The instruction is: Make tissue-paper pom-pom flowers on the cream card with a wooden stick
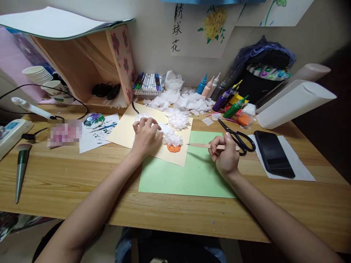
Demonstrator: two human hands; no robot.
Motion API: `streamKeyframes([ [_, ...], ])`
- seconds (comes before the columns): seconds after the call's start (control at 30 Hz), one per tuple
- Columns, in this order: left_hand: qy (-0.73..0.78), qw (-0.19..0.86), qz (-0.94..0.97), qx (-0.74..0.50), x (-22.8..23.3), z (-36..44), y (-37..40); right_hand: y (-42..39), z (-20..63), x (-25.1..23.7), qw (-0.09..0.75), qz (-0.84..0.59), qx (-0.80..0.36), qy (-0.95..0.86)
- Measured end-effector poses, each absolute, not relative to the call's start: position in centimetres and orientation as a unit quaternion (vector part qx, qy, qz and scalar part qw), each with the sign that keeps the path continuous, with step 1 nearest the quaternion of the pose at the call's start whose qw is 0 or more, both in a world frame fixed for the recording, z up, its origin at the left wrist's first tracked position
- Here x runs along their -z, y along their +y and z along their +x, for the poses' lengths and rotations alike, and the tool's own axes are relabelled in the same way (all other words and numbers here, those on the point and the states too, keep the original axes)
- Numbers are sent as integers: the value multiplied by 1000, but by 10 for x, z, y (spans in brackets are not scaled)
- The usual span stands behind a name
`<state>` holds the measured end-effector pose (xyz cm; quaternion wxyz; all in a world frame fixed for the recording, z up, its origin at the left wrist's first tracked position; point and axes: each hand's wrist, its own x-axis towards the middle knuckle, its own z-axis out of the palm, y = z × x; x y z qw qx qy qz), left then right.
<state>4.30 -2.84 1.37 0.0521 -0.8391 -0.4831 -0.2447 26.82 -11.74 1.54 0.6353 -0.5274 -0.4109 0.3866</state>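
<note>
My left hand [145, 136] rests with curled fingers on a cream sheet of paper [124, 129], pressing white tissue paper beside a fluffy white tissue flower [172, 138] that sits on an orange patch [173, 148]. Another white tissue flower [178, 119] lies just behind it. My right hand [225, 155] grips a thin wooden stick [201, 145], its tip pointing left toward the orange patch. A light green sheet [189, 175] lies under the right hand.
Black scissors [238, 136] and a black phone [272, 153] lie to the right. Paint bottles [227, 100], a marker set [148, 82] and tissue scraps [186, 100] line the back. A paint palette [94, 119], a brush [21, 164] and a power strip [11, 131] sit at the left.
</note>
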Motion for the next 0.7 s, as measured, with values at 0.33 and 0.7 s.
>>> streamKeyframes([
  [0.33,-479,68,-845,228,-17,47,-25,-120,264,-9,619,-524,-399,-428],
  [0.7,-535,-32,-780,323,-23,39,-28,-119,264,-4,612,-524,-399,-438],
])
